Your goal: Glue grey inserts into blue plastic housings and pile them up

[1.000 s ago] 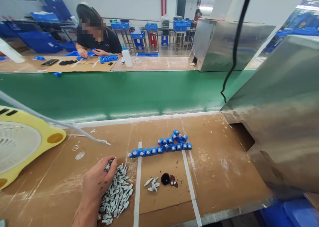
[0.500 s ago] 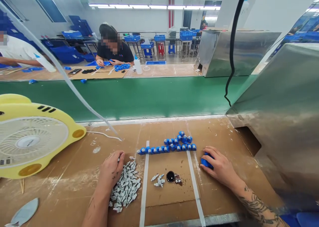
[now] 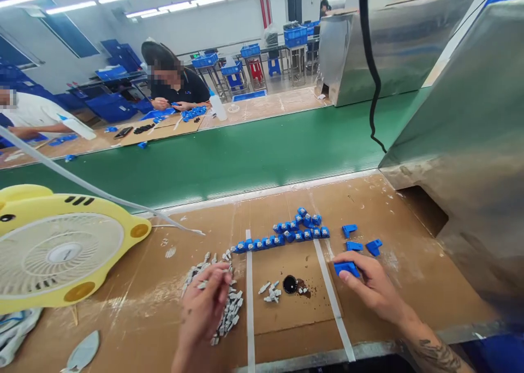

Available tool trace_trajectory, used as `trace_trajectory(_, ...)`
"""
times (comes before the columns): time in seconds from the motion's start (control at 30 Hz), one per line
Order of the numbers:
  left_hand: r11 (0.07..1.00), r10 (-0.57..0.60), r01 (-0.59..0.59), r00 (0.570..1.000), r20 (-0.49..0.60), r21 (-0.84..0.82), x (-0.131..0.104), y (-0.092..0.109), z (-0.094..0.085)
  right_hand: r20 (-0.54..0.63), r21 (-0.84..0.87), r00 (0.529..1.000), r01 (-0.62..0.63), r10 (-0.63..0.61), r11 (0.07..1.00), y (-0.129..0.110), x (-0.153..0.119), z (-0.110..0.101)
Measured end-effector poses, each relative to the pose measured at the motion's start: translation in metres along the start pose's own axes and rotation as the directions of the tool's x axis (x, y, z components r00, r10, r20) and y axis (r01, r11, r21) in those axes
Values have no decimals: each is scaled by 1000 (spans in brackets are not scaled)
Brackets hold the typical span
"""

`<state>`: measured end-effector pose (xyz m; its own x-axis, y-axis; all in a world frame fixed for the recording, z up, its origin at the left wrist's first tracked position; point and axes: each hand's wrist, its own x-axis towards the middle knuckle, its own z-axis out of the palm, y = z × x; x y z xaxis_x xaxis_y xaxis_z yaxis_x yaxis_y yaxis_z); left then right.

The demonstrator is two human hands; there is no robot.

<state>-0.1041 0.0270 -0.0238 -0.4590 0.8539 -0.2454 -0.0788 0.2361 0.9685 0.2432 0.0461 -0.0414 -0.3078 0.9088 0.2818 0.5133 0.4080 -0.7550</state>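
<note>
My right hand [image 3: 368, 280] grips a blue plastic part [image 3: 347, 269] between thumb and fingers, a little above the board. Just beyond it lie three loose blue parts [image 3: 374, 247]. My left hand [image 3: 204, 299] is closed in a pinch over a pile of small grey plastic pieces [image 3: 232, 310]; what its fingertips hold, if anything, I cannot make out. Between the hands, several grey pieces [image 3: 272, 293] lie beside a small round pot of dark liquid [image 3: 290, 284]. Behind these runs a row of blue parts with pale tops [image 3: 267, 243], with more clustered at its right.
A yellow fan [image 3: 65, 247] stands at left, near a white cable [image 3: 102, 185]. A metal housing [image 3: 462, 155] with a cut-out bounds the right side. Beyond the bench runs a green belt [image 3: 245, 146]; a person in a dark shirt [image 3: 180, 89] handles blue parts across it.
My right hand has drawn back, lifting one blue part and uncovering three others. The left hand has turned over the grey pile, fingertips pinched. The camera view has tilted and shifted.
</note>
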Motion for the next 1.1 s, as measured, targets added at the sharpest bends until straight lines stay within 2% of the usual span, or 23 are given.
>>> trace_trajectory(0.07, 974, -176, 201, 961, 213, -105, -19, -6, 24, 56, 90, 998, -23, 18, 996, -6, -2, 16)
trace_trajectory(0.1, 950, -233, 279, 932, 277, -141, -25, -8, 34, 89, 123, 996, -26, 15, 992, -7, -2, 24)
trace_trajectory(0.2, 900, -312, 389, 891, 329, -199, -36, -13, 55, 150, 169, 989, -20, -6, 985, -5, -2, 43)
trace_trajectory(0.3, 897, -325, 401, 883, 339, -186, -38, -16, 59, 138, 173, 990, -24, 0, 985, 1, -3, 52)
trace_trajectory(0.43, 923, -309, 368, 883, 354, -112, -36, -28, 51, 115, 178, 993, -52, 32, 983, 5, -4, 54)
trace_trajectory(0.63, 943, -268, 312, 919, 290, -116, -39, -46, 47, 132, 211, 988, -102, 75, 972, 3, -1, 53)
trace_trajectory(0.8, 975, -188, 214, 940, 284, -63, -38, -37, 47, 124, 254, 990, -93, 63, 963, 2, 0, 52)
trace_trajectory(0.93, 985, -144, 109, 947, 286, 136, -35, -23, 46, 128, 299, 990, -92, 55, 950, 1, 2, 52)
trace_trajectory(1.0, 974, -90, 13, 937, 336, 224, -33, -18, 46, 143, 314, 988, -107, 64, 944, 0, 2, 52)
trace_trajectory(1.1, 942, 3, -149, 900, 436, 302, -33, -15, 46, 159, 336, 984, -124, 73, 934, -1, 3, 51)
